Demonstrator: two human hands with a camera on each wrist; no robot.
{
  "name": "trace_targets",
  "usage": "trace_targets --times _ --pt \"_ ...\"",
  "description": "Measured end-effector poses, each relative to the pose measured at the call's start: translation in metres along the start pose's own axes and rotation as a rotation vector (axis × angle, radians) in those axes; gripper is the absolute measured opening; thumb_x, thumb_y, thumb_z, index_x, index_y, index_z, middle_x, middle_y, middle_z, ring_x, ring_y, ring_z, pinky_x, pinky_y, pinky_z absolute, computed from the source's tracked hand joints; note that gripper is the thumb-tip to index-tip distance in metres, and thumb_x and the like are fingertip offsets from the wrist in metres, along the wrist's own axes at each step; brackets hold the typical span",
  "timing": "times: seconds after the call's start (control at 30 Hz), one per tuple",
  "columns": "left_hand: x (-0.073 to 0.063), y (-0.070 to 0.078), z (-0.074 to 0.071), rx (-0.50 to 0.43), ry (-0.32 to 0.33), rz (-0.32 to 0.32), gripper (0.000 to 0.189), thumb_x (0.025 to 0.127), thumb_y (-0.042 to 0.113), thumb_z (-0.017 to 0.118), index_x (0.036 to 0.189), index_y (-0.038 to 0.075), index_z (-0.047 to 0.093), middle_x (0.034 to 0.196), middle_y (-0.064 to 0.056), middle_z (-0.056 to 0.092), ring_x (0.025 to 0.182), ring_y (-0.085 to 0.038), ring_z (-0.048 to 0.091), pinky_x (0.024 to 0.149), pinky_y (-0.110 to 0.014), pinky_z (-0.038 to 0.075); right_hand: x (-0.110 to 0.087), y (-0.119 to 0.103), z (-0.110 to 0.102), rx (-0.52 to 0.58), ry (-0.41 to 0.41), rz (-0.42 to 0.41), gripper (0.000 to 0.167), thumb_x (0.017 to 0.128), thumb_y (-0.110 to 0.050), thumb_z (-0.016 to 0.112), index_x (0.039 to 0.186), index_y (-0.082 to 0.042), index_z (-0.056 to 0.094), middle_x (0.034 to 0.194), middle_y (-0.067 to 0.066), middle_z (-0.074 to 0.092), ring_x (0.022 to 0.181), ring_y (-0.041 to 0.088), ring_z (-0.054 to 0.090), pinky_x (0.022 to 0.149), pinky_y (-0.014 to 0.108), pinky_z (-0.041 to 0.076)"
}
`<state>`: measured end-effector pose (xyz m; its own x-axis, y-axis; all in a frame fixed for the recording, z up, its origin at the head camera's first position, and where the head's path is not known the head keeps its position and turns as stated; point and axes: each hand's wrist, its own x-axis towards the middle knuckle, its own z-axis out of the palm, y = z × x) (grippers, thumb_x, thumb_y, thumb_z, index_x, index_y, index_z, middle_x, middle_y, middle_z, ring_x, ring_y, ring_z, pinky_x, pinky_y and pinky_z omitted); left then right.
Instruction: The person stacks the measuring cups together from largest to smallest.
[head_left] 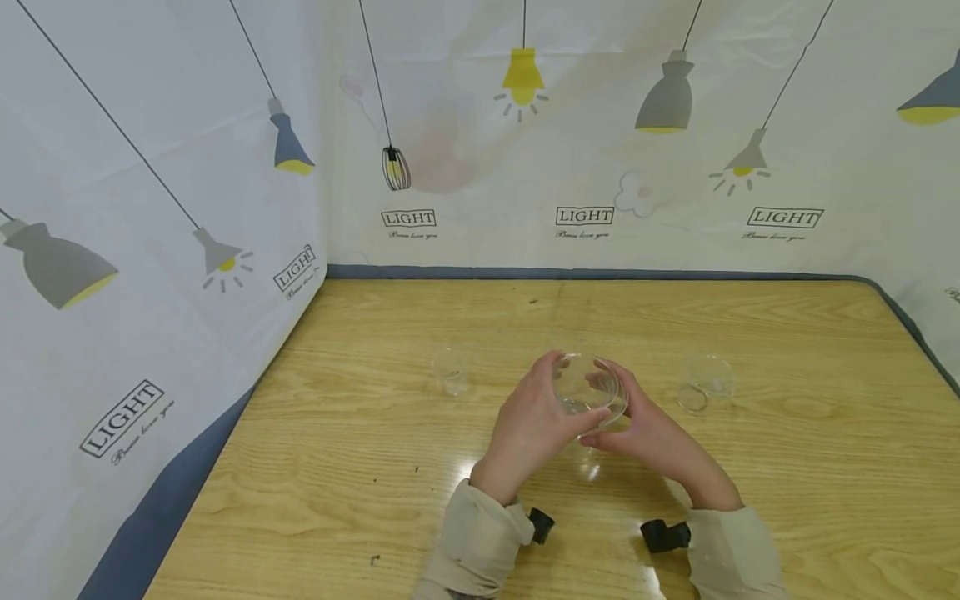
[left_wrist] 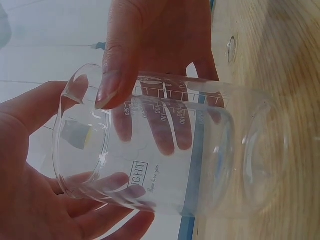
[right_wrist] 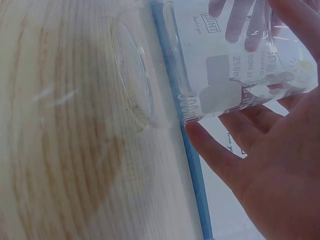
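A clear glass beaker (head_left: 588,387) with white graduation marks is held between both hands in the middle of the table, rim up. My left hand (head_left: 528,425) grips its left side, the thumb laid across the near side by the rim. From the right, my right hand (head_left: 648,429) curls round the other side, its thumb lower. In the left wrist view the beaker (left_wrist: 165,165) looks see-through, with fingers showing behind its wall. A second rounded glass outline shows below its base; whether that is another glass or a reflection I cannot tell.
A small clear glass vessel (head_left: 450,371) stands on the wooden table (head_left: 360,433) to the left. Another clear glass vessel (head_left: 712,377) is to the right, with a round glass edge (head_left: 692,398) beside it. A lamp-printed curtain (head_left: 480,183) borders the table's back and left.
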<state>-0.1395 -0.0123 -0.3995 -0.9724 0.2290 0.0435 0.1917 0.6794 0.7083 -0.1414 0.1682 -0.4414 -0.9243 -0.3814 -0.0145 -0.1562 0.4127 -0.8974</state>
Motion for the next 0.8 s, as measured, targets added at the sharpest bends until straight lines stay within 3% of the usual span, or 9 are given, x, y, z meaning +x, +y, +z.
trace_targets --times 0.8 --pt "0.0008 -0.0014 -0.0021 -0.011 -0.032 0.013 0.088 0.068 0.065 0.06 0.137 0.019 0.029 0.129 0.004 0.044 0.105 -0.016 0.051 0.079 -0.036 0.046 0.0002 -0.0013 0.0002 -0.009 0.0 0.016 0.093 0.071 -0.043 0.072 0.14 -0.036 0.011 0.138 -0.001 0.031 0.126 0.032 0.028 0.086 0.058 0.034"
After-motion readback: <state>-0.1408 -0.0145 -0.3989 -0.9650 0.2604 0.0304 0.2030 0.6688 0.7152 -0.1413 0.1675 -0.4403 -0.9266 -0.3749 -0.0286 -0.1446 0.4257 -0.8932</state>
